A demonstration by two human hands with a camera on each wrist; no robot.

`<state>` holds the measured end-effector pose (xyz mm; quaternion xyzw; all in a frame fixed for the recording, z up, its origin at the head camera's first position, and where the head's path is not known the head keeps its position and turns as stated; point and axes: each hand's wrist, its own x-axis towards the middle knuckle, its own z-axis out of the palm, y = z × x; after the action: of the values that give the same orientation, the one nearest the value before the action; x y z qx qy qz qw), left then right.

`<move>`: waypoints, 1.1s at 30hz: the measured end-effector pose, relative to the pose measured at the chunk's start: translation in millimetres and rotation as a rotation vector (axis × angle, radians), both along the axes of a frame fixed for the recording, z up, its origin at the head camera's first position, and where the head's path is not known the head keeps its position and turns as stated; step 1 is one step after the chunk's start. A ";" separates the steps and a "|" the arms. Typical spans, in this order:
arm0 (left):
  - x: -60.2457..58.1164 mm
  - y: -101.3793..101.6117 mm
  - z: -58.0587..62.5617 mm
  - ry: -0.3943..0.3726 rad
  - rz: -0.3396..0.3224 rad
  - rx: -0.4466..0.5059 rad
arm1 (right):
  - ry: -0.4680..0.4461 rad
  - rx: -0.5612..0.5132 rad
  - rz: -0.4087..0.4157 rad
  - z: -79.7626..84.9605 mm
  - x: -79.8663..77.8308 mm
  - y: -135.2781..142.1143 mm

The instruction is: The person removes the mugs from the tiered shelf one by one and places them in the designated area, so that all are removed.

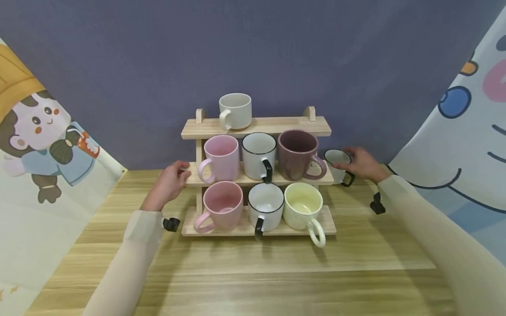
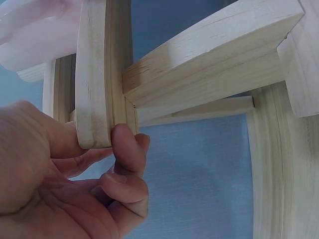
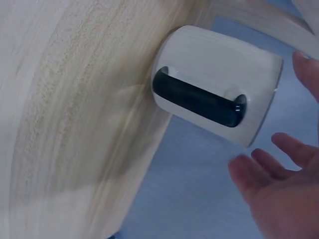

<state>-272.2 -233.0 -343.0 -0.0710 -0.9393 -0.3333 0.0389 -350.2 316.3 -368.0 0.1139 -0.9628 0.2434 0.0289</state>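
In the head view, a three-tier wooden shelf (image 1: 258, 230) stands against the back wall. My left hand (image 1: 168, 184) holds the left end of its middle board; the left wrist view shows thumb and bent fingers on either side of the board end (image 2: 92, 94). To the right of the shelf, a white mug (image 1: 337, 176) with a black rim and black handle stands upright on the table. Around its rim hovers my right hand (image 1: 363, 166), fingers spread. A gap separates those fingertips (image 3: 241, 167) from the mug (image 3: 214, 59) in the right wrist view.
A white cup (image 1: 242, 113) sits on the top board. On the middle board are a pink mug (image 1: 225, 166), a white black-rimmed mug (image 1: 254, 164) and a plum mug (image 1: 292, 164). Below stand a rose mug (image 1: 229, 217), another white mug (image 1: 272, 219) and a yellow mug (image 1: 296, 219).
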 end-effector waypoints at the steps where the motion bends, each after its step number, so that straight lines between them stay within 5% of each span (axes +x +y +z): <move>1: -0.1 -0.3 0.3 0.002 0.000 -0.001 | 0.011 0.007 0.000 1.9 1.1 -0.7; 14: -0.8 -1.8 -0.1 0.002 -0.006 0.018 | 0.138 -0.054 0.067 25.2 26.5 -15.8; 33: 0.3 -2.6 -1.1 -0.003 -0.032 0.031 | 0.243 -0.121 0.390 16.1 49.2 -43.1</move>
<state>-271.9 -235.6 -344.1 -0.0850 -0.9329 -0.3484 0.0334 -300.9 273.2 -351.8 0.3243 -0.8957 0.2860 0.1039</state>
